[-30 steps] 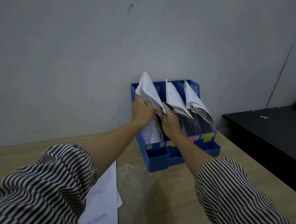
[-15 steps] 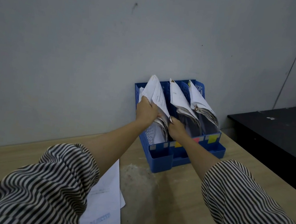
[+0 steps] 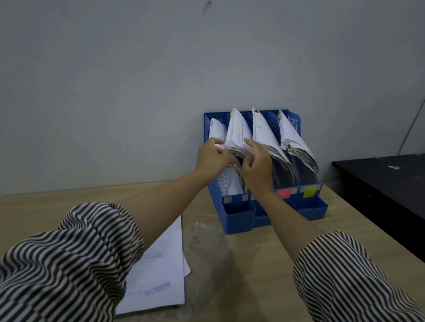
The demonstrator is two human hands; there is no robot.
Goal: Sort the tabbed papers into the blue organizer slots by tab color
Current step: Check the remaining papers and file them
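Now seating a sheaf of tabbed papers point(image 3: 237, 137) into the second slot from the left of the blue organizer point(image 3: 238, 219), against the wall at the table's point(image 3: 259, 282) far edge. Left hand point(image 3: 213, 158) pinching the sheaf's left edge, right hand point(image 3: 256, 166) curled over its lower right side, both grips holding paper. Best done by squaring the bundle first, then sliding it down along the divider so no corner catches. Worth checking the tab against the slot's label, hidden behind the wrist. More loose sheets point(image 3: 161, 272) near the left sleeve, seemingly unsorted.
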